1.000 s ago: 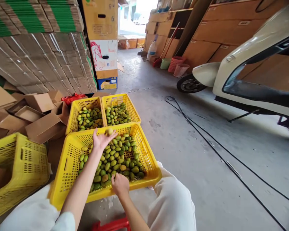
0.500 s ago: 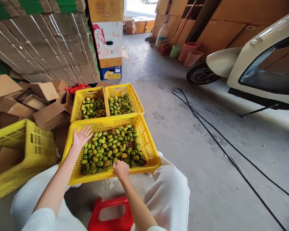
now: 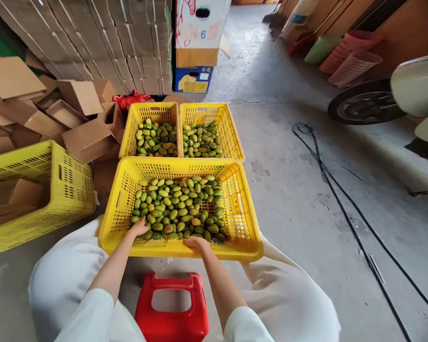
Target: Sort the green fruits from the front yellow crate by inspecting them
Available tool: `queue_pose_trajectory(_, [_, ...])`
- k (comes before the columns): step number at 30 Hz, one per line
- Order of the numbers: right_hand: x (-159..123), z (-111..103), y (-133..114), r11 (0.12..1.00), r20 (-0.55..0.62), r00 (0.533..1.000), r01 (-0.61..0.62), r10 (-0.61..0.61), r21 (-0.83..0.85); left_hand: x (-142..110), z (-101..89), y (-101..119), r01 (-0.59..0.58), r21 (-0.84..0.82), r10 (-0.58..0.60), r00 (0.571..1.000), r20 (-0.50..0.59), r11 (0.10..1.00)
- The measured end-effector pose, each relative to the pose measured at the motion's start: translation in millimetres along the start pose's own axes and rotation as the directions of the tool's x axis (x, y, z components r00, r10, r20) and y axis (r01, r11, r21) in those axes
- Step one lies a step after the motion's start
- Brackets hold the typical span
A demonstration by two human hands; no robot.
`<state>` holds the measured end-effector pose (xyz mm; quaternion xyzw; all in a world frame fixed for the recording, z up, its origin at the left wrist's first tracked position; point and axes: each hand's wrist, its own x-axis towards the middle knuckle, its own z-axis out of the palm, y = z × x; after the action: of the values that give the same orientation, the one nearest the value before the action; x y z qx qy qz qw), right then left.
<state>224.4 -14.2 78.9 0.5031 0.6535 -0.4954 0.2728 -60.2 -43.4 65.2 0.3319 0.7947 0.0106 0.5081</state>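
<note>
A large yellow plastic crate (image 3: 248, 232) rests between my knees, holding several small green and yellow-green fruits (image 3: 178, 209). My left hand (image 3: 138, 228) reaches into the crate's near left side, fingers bent down onto the fruits. At the near middle, my right hand (image 3: 196, 243) curls over the fruits just inside the front rim. What either hand grips is hidden under the fingers. Two smaller yellow crates, left (image 3: 130, 128) and right (image 3: 231, 130), stand side by side behind it, both with the same fruits.
A red plastic stool (image 3: 171, 308) is under me. Another yellow crate (image 3: 39, 199) with cardboard stands at left, beside loose cardboard boxes (image 3: 82, 95) and stacked flat cartons (image 3: 92, 33). A scooter wheel (image 3: 367, 107), black cables (image 3: 342, 209) and pink baskets (image 3: 353, 66) are at right.
My left hand came back from the far rim to the near left of the crate. My right hand stayed at the front. The camera tilted downward.
</note>
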Motion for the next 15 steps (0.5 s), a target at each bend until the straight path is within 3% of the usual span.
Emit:
queue_pose_trajectory(4, [20.6,-4.9,29.3,0.986,0.035,0.985,-0.169,0.169,-0.011,30.5,9.4,-3.0,-0.071,0.070,0.074,0.997,-0.038,0.995])
queue_pose_trajectory(7, [31.3,-14.0,53.4,0.962,-0.101,0.957,-0.274,0.273,-0.003,53.7,11.3,2.0,-0.135,0.105,0.145,0.984,-0.099,0.985])
queue_pose_trajectory(11, [46.5,-23.0,79.1,0.920,-0.349,0.859,-0.391,0.374,0.021,88.6,7.3,22.7,-0.190,0.139,0.213,0.960,-0.182,0.972])
queue_pose_trajectory(15, [70.4,-24.5,108.2,0.909,-0.503,0.776,-0.415,0.381,0.049,130.6,10.2,52.0,-0.191,0.168,0.229,0.942,-0.244,0.967])
